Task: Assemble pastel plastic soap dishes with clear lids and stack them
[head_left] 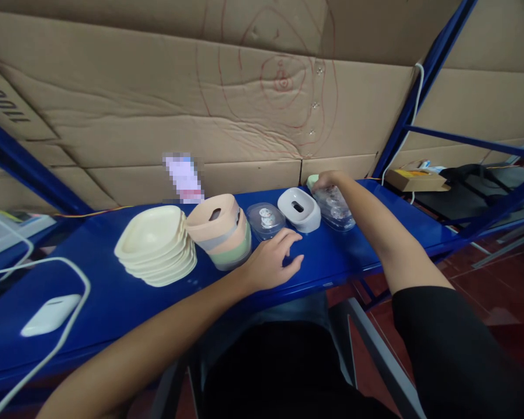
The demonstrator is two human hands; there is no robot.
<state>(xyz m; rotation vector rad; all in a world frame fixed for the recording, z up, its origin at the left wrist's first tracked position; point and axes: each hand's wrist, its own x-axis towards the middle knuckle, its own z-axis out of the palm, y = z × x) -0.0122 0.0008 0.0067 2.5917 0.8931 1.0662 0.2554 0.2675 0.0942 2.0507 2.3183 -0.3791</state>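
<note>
My left hand (273, 262) rests over the front of the blue table, fingers apart and holding nothing. Just beyond it lies a clear plastic lid (266, 220) with a cartoon print. A white plastic holder (300, 210) with an oval slot sits between my two hands. At the back right my right hand (330, 180) is closed on a light green plastic piece (312, 181), most of it hidden by the fingers. Under that hand are clear plastic lids (338, 212). Left of my left hand stands a stack of peach, grey and green slotted holders (218, 227).
A stack of cream plastic trays (155, 241) stands further left. A white case (51, 315) and a white cable (81, 273) lie at the left. A blurred phone (184, 177) leans against the cardboard wall (135, 116). Blue frame posts (428, 81) flank the table (332, 256).
</note>
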